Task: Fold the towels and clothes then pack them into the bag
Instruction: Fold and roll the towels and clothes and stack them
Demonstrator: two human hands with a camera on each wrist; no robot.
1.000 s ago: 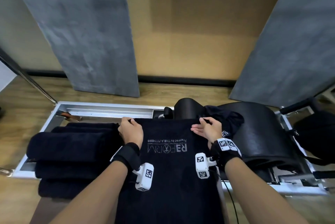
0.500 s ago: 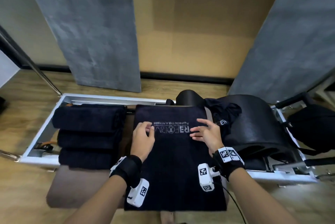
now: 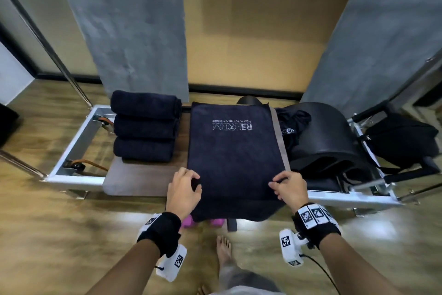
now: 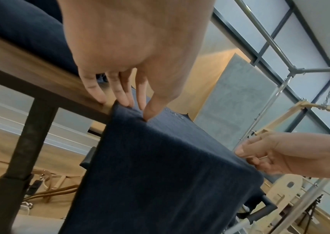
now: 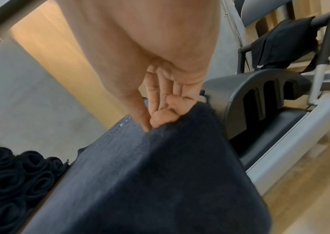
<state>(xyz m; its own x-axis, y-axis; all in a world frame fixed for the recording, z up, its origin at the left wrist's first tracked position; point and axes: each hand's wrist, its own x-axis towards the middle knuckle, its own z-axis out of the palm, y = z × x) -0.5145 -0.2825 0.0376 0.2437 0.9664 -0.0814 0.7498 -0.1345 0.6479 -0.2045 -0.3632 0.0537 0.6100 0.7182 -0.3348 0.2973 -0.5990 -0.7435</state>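
A dark navy towel point(image 3: 233, 151) with a white logo lies flat on the brown padded bench point(image 3: 134, 180), its near end hanging over the front edge. My left hand point(image 3: 184, 187) pinches the towel's left side at the bench edge; the left wrist view shows the thumb and fingers point(image 4: 150, 110) closed on the cloth point(image 4: 160, 174). My right hand point(image 3: 287, 187) pinches the right side, thumb against fingertips point(image 5: 156, 120) on the towel point(image 5: 160, 182). Three rolled navy towels point(image 3: 144, 127) are stacked at the left. Crumpled dark clothes point(image 3: 293, 122) lie to the right. A black bag point(image 3: 401, 139) sits far right.
A black arched barrel point(image 3: 330, 141) stands right of the towel inside the metal frame point(image 3: 71, 151). Pink dumbbells point(image 3: 189, 219) lie on the wooden floor under the bench. My bare foot point(image 3: 223, 247) is below. Grey wall panels stand behind.
Both hands slid from the towel's far end, past the logo, back to its near part at the bench edge and now pinch it. The view pulled back.
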